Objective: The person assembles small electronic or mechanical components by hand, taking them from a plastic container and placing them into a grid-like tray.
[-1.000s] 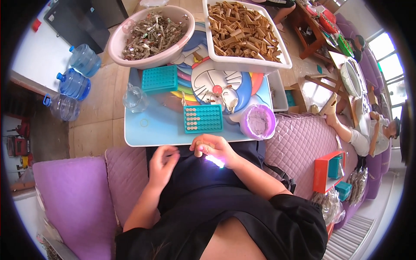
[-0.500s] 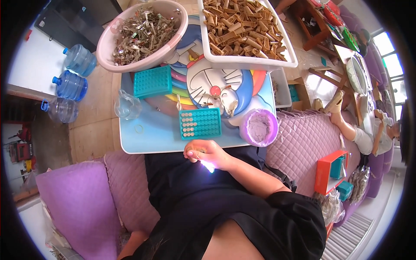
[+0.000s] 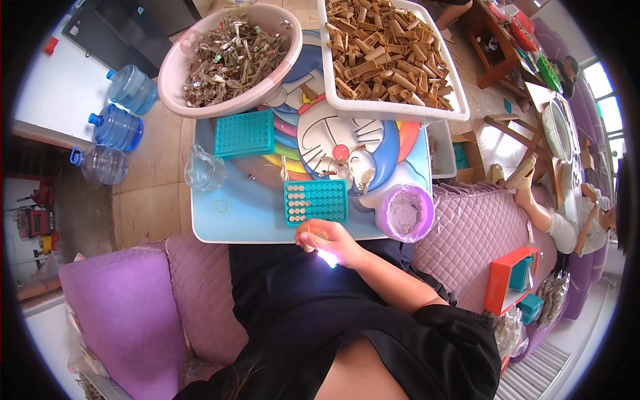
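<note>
My right hand [image 3: 327, 239] is closed in a fist over my lap, just off the table's near edge. From under its fingers shines a small bright light [image 3: 327, 257]; its body is hidden in the grip. Just beyond the hand, a teal grid tray [image 3: 327, 202] holds whitish round pieces in its left columns. My left hand is out of view. To the right of the tray stands a purple tub [image 3: 405, 213] lined with a bag. Silvery scraps [image 3: 362, 175] lie behind the tray.
A second teal tray [image 3: 245, 133] and a clear pitcher [image 3: 205, 169] stand on the cartoon-printed table [image 3: 257, 231]. At the back are a pink basin [image 3: 175, 87] of dried strands and a white bin [image 3: 400, 110] of brown curved pieces. A co-worker [image 3: 567, 233] sits far right.
The view has shifted slightly, so the table appears farther right and lower. My left forearm, visible at the lower left before, has left the picture. The right hand keeps its closed grip.
</note>
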`<state>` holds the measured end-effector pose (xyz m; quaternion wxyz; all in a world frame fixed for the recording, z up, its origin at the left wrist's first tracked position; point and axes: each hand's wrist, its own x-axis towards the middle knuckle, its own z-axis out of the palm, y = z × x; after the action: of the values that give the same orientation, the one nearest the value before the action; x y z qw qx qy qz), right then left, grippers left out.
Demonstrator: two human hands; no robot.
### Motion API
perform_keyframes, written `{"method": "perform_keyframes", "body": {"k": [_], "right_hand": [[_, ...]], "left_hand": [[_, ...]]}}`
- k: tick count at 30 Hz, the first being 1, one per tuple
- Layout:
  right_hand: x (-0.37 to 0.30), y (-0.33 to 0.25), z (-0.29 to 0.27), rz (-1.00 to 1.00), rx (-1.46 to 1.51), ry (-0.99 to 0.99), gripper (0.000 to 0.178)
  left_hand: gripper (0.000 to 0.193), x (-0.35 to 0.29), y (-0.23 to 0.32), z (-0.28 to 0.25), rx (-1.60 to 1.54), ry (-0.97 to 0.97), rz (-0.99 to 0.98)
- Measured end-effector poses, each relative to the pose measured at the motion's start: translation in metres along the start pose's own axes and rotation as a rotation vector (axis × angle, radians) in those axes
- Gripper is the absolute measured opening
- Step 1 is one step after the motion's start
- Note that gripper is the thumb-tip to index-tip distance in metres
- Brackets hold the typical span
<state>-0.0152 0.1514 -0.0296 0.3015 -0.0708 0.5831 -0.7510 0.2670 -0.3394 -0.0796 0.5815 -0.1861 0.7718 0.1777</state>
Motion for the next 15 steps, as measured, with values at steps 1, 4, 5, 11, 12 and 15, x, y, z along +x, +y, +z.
{"method": "perform_keyframes", "body": {"k": [1,4,5,11,12,15], "right_hand": [[0.0,0.0,-0.001,0.016,-0.012,0.004,0.027],[0.001,0.004,0.001,-0.006,0.003,0.048,0.033],[0.001,0.003,0.001,-0.009,0.0,0.049,0.033],[0.002,0.006,0.001,-0.003,0.058,0.033,0.03],[0.002,0.007,-0.001,-0.006,0.05,0.035,0.029],[0.003,0.005,-0.001,0.001,0.042,0.013,0.028]], "left_hand": [[0.054,0.001,-0.001,-0.001,-0.024,0.0,0.006],[0.055,0.004,-0.001,-0.002,-0.095,0.003,0.025],[0.055,0.005,-0.001,-0.003,-0.119,0.004,0.032],[0.058,0.005,-0.005,0.003,-0.277,0.009,0.059],[0.058,0.004,-0.005,0.006,-0.307,0.009,0.062],[0.059,-0.003,-0.009,0.016,-0.399,0.01,0.063]]}}
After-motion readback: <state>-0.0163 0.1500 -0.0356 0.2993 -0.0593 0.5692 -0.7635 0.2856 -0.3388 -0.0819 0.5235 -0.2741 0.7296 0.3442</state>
